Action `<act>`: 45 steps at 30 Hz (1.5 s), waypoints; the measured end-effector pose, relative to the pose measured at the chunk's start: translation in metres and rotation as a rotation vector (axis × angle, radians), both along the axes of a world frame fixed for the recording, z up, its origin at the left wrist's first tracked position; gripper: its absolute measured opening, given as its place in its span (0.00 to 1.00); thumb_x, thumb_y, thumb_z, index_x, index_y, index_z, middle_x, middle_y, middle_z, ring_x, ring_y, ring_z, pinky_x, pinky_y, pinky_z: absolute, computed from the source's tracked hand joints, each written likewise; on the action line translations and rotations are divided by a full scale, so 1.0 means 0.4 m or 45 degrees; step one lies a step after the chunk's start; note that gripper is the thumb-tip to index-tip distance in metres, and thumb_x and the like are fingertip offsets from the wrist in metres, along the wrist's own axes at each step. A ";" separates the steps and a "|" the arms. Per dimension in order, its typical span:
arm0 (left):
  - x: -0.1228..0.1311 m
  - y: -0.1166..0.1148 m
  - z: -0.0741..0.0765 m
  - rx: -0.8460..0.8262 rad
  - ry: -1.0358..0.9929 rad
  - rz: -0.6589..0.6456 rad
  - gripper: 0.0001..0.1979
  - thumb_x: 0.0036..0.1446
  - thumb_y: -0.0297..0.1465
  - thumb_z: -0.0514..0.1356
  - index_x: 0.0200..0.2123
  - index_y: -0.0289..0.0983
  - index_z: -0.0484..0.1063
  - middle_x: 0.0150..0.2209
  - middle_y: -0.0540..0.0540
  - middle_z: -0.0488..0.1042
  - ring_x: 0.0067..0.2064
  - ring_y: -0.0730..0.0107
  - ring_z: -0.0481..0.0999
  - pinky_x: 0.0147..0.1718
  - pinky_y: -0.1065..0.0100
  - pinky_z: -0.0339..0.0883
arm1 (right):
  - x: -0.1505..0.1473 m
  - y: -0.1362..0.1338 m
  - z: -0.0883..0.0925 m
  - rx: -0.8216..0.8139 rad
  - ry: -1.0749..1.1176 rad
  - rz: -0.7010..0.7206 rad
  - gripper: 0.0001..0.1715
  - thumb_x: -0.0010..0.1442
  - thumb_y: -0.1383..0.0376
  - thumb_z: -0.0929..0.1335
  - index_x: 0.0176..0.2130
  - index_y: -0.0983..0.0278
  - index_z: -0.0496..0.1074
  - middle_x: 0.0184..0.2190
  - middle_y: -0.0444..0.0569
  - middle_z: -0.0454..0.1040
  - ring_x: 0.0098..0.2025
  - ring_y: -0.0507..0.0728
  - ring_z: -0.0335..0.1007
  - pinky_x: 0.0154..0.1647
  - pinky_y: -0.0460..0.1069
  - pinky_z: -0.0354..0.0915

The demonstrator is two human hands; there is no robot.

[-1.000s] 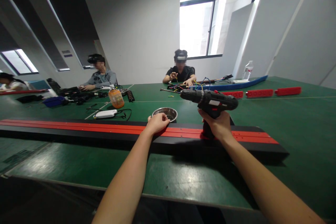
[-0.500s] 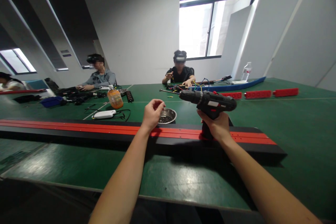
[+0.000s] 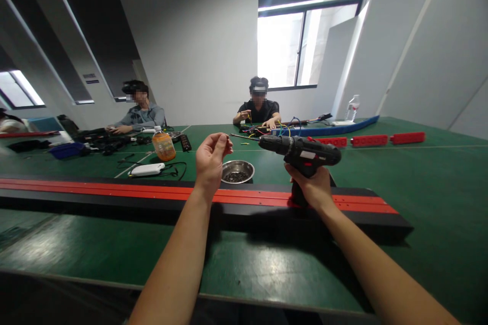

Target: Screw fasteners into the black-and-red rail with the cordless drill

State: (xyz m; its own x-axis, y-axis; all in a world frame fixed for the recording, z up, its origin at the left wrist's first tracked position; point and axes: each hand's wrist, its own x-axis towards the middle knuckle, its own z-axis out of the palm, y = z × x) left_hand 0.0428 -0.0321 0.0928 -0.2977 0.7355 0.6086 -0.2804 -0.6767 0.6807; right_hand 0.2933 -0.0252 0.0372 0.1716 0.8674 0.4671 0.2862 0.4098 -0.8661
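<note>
My right hand (image 3: 310,185) grips the handle of a black cordless drill (image 3: 301,152), held level above the long red and black rail (image 3: 114,190) with its chuck pointing left. My left hand (image 3: 211,159) is raised above the rail, thumb and fingers pinched on something too small to make out, probably a screw. Just behind it stands a small metal bowl (image 3: 238,171) with dark screws inside. The pinched fingertips are a short way left of the drill's chuck.
Two people sit across the green table (image 3: 419,172), working on coloured wires (image 3: 274,129). An orange bottle (image 3: 163,145), a white device with cable (image 3: 147,169), red strips (image 3: 385,139), a blue rail (image 3: 335,126) and a water bottle (image 3: 352,108) lie beyond.
My left hand has risen from the rail, dipped at the bowl and come up pinched, palm turned toward me. The drill has stayed nearly in place.
</note>
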 end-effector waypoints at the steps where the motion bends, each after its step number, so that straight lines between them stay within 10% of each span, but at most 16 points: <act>1: 0.000 0.000 0.002 0.001 0.018 0.014 0.13 0.55 0.39 0.70 0.37 0.36 0.75 0.32 0.49 0.74 0.32 0.77 0.73 0.33 0.74 0.70 | 0.000 0.000 0.001 0.006 -0.005 -0.001 0.23 0.47 0.47 0.77 0.23 0.64 0.76 0.19 0.49 0.76 0.23 0.59 0.73 0.28 0.51 0.65; 45: 0.003 0.011 0.015 0.089 0.206 0.257 0.12 0.57 0.39 0.68 0.37 0.36 0.76 0.31 0.47 0.76 0.31 0.74 0.74 0.33 0.71 0.70 | -0.002 -0.001 0.002 0.052 -0.005 0.015 0.22 0.48 0.47 0.76 0.24 0.64 0.76 0.21 0.50 0.77 0.24 0.61 0.75 0.28 0.52 0.68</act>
